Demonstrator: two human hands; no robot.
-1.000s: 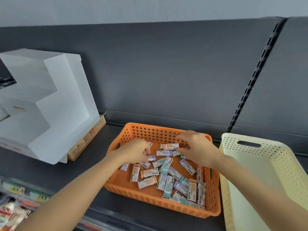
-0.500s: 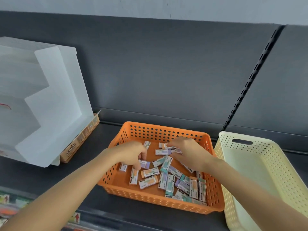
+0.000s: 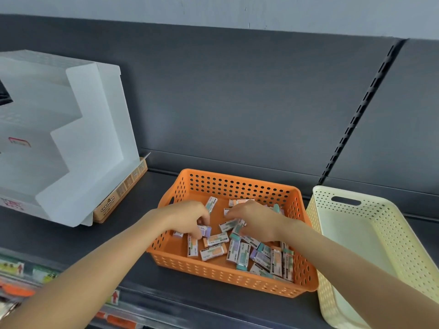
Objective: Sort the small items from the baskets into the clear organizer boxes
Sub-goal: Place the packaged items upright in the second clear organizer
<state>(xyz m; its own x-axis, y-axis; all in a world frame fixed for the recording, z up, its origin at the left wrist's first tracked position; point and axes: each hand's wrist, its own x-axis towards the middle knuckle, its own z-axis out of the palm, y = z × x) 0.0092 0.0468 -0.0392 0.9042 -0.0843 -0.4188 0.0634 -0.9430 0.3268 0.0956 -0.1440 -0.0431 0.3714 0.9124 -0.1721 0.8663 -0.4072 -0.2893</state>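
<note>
Dark shelf (image 3: 71, 245), orange basket (image 3: 225, 274) sits close for my reach: left grip (image 3: 187, 217) pinches a purple pack (image 3: 206, 230) to sort; right grip (image 3: 259, 222) curls over others, hold unclear.

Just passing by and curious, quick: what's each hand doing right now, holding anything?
Left hand: curled, pinching a purple packet in the orange basket.
Right hand: fingers bent down among the packets; a grip cannot be told.

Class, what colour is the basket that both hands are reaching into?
The basket is orange, seen best in the head view.
</note>
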